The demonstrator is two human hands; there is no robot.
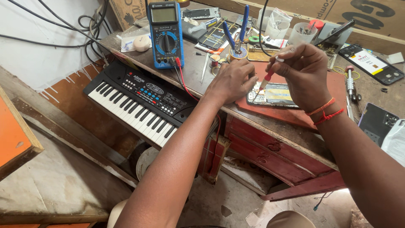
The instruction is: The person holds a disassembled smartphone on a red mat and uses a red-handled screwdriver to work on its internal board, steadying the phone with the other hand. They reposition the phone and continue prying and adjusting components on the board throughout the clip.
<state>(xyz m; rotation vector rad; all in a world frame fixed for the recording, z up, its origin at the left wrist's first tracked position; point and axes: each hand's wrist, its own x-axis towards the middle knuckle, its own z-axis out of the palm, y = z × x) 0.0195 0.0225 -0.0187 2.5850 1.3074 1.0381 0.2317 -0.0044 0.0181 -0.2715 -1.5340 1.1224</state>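
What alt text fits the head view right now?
The right hand works a red-handled screwdriver into an opened phone, steadied by the left hand, on a red mat. A blue multimeter stands behind.

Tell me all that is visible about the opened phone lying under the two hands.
The opened phone lies flat, back cover off, on a red mat at the workbench's front edge. Its inside shows a pale yellowish battery area in the middle and darker circuit parts at the left end. The left hand presses on that left end. The right hand holds a small red-handled screwdriver whose tip points down onto the phone. Finer parts are too small to tell.
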